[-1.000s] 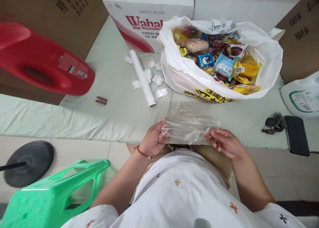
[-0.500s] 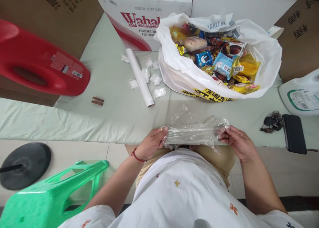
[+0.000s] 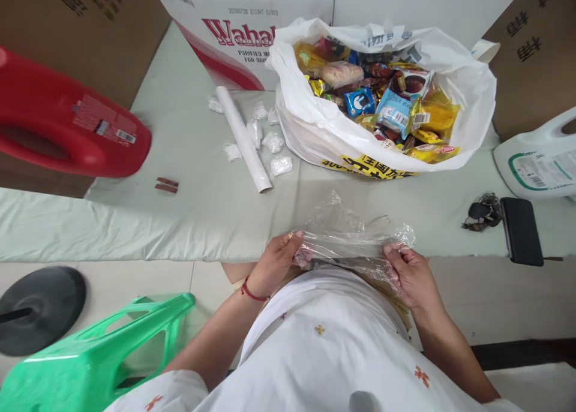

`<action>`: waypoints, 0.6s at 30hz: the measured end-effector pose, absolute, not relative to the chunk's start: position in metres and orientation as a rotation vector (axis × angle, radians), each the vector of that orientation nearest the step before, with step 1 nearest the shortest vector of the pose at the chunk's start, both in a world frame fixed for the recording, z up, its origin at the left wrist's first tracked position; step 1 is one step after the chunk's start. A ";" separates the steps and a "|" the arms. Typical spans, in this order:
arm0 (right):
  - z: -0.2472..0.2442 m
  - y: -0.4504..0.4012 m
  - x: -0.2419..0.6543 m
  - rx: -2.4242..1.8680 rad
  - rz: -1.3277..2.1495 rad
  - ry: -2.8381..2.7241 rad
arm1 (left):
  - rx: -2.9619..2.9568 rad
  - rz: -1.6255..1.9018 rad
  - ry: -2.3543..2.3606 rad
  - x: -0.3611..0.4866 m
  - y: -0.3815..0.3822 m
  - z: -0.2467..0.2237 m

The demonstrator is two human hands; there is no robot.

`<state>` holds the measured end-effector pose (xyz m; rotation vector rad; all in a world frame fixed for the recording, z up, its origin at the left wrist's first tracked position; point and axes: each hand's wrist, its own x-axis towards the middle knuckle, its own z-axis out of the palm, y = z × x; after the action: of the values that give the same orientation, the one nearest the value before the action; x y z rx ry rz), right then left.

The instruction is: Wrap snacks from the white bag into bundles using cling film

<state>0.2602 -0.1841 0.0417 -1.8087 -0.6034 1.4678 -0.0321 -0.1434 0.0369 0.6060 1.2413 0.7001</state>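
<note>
A crumpled sheet of clear plastic film stretches between my two hands at the table's near edge. My left hand, with a red cord on the wrist, pinches its left end. At the other end my right hand grips the film, thumb on top, fingers partly hidden behind it. Beyond the film lie a white tube and several small crumpled clear plastic bundles around it. A white plastic bag full of wrapped snacks stands behind, to the right.
Left stands a red jug, with two brown strips near it. A phone, keys and a white jug are at right. Cartons line the back. A green stool stands on the floor.
My right hand has moved inward along the film, closer to my left hand, and the stretched part is shorter. The whole view has shifted slightly. My left hand keeps its pinch.
</note>
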 end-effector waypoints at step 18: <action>0.018 -0.219 0.307 -1.836 1.674 -1.097 | 0.735 0.441 1.159 -0.046 -0.145 0.032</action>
<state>0.3071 -0.2189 0.0179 -1.8365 -1.0965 1.6741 -0.0464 -0.1454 0.0320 0.7349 1.1587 0.4411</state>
